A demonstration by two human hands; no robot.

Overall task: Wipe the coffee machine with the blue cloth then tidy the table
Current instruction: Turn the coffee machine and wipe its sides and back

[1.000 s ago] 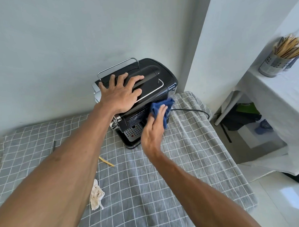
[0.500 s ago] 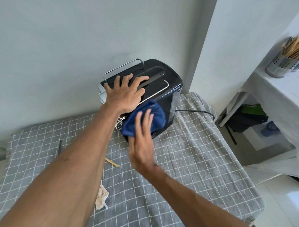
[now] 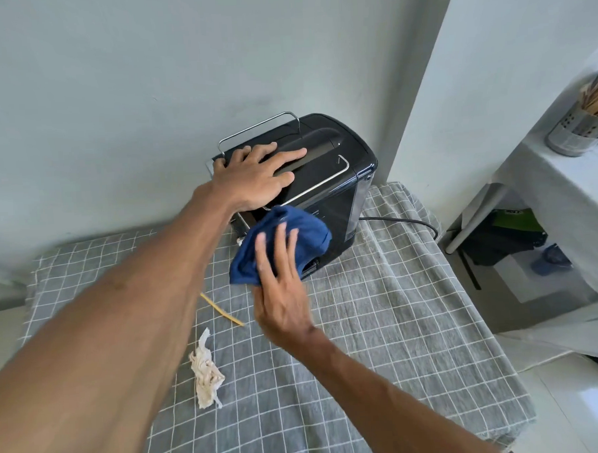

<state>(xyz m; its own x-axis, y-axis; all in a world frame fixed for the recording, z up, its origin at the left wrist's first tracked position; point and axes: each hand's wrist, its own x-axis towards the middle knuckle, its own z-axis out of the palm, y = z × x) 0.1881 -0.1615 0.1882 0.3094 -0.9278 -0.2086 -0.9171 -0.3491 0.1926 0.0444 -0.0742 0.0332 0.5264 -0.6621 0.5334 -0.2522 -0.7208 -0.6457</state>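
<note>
Crumpled white tissue (image 3: 205,370) is lying on the near part of the counter (image 3: 381,342), which is wearing a grey checked cover. Thin yellow stick (image 3: 221,309) is lying just beyond it. Right hand (image 3: 281,288) is pressing the blue cloth (image 3: 284,242) against the front of the coffee machine (image 3: 326,177), fingers straight and spread over the cloth. Left hand (image 3: 254,175) is resting flat on the machine's top, fingers extended, gripping nothing. Machine is sitting at the counter's far edge by the wall, black cord (image 3: 403,221) trailing off its right side. Metal holder with sticks (image 3: 581,128) is standing on a shelf far right.
</note>
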